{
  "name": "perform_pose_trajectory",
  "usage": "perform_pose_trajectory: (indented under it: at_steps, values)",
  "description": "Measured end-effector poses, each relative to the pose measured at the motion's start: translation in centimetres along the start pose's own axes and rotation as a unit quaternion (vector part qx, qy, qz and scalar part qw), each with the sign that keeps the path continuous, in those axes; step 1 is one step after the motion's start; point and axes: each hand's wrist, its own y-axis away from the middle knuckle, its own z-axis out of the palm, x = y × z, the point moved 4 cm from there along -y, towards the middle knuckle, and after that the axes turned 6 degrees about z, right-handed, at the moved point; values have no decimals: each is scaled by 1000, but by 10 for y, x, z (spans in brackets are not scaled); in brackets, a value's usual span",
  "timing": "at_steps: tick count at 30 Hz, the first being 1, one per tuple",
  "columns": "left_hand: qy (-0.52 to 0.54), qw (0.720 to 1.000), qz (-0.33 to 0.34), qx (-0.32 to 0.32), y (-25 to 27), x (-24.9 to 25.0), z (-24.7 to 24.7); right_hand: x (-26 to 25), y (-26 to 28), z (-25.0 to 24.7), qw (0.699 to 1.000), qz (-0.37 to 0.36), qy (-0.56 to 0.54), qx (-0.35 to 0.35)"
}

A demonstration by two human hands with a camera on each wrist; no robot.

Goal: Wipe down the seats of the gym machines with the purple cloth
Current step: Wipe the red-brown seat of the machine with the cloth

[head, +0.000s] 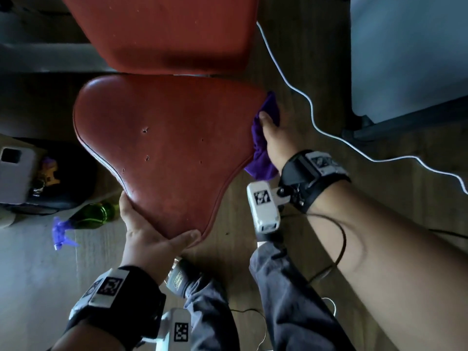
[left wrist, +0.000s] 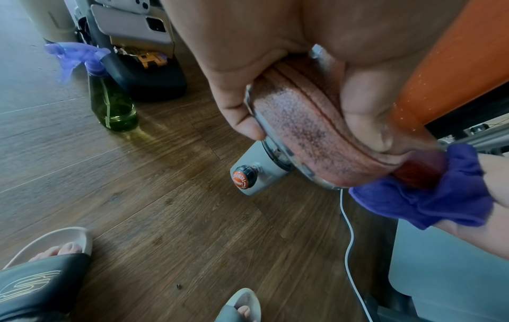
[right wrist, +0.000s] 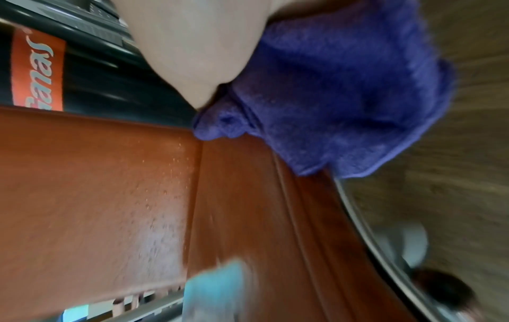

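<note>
- Purple cloth [head: 263, 148]: bunched in right hand [head: 274, 141] against the right side edge of the red seat [head: 162, 148]. Soft, light, floppy; probably best held wadded in the palm so no tail drags.
- Right grip: fingers curled round the cloth, thumb on top.
- Left hand [head: 149, 234]: clasps the seat's narrow front tip, thumb on top, fingers under.
- Seat: padded vinyl, firm, likely slick where droplets show.
- Spray bottle [head: 86, 217] stands on the floor, left.
</note>
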Motion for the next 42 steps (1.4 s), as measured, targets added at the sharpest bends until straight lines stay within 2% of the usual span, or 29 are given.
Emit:
perform_pose_trajectory:
  at_steps: [2, 4, 6, 8, 10, 12, 14, 16, 18, 21, 22, 24, 26, 27, 29, 30, 31, 33, 35, 37, 39, 42]
  values:
    - [-5, 1000, 5, 8, -1, -1, -1, 17, 23, 10, 999, 5, 22, 34]
    - [-7, 1000, 2, 7, -2, -4, 0, 31, 51, 24, 997, 8, 65, 33]
    - [-12, 1000, 8, 13, -3, -7, 0, 45, 80, 48, 995, 54, 78, -21]
    - [-15, 1000, 18, 19, -3, -8, 0, 54, 106, 70, 989, 111, 43, -87]
    - [-9, 1000, 23, 18, -3, -9, 0, 61, 113, 85, 982, 149, 8, -115]
    - [2, 1000, 26, 15, -4, -10, 0, 58, 102, 79, 987, 125, 51, -90]
    - [1, 1000, 25, 12, -3, -11, -1, 49, 77, 62, 994, 69, 85, 8]
    - [2, 999, 31, 14, -3, -10, -1, 40, 58, 42, 992, 62, 62, 88]
    - [7, 999, 37, 12, -3, -9, 0, 39, 53, 40, 991, 76, 59, 89]
    - [17, 999, 34, 5, -4, -11, 0, 44, 89, 66, 992, 54, 114, 24]
    - [19, 999, 34, 3, -4, -12, 0, 56, 106, 77, 993, 64, 101, -17]
    - [18, 999, 33, 0, -6, -13, 0, 65, 144, 85, 982, 125, 15, -142]
    - [15, 999, 32, 0, -6, -14, 0, 69, 148, 86, 976, 113, -1, -187]
    - [15, 999, 32, 1, -5, -13, 0, 63, 138, 81, 979, 100, 26, -176]
    - [18, 999, 32, 2, -4, -12, 0, 50, 102, 68, 992, 69, 79, -65]
    - [17, 999, 32, 2, -4, -12, 0, 44, 84, 61, 995, 67, 76, -1]
    - [16, 999, 31, 2, -4, -11, 0, 38, 71, 55, 995, 83, 54, 27]
    - [7, 1000, 31, 2, -4, -11, -1, 38, 58, 50, 994, 93, 30, 43]
    - [3, 1000, 30, 2, -4, -11, -1, 41, 64, 54, 996, 71, 30, 46]
    - [4, 1000, 28, 0, -4, -13, -1, 44, 86, 64, 998, 44, 53, 6]
    - [11, 1000, 26, -4, -6, -15, -1, 53, 114, 73, 992, 61, 31, -110]
    - [2, 1000, 30, -8, -6, -15, -1, 70, 152, 75, 960, 69, -5, -271]
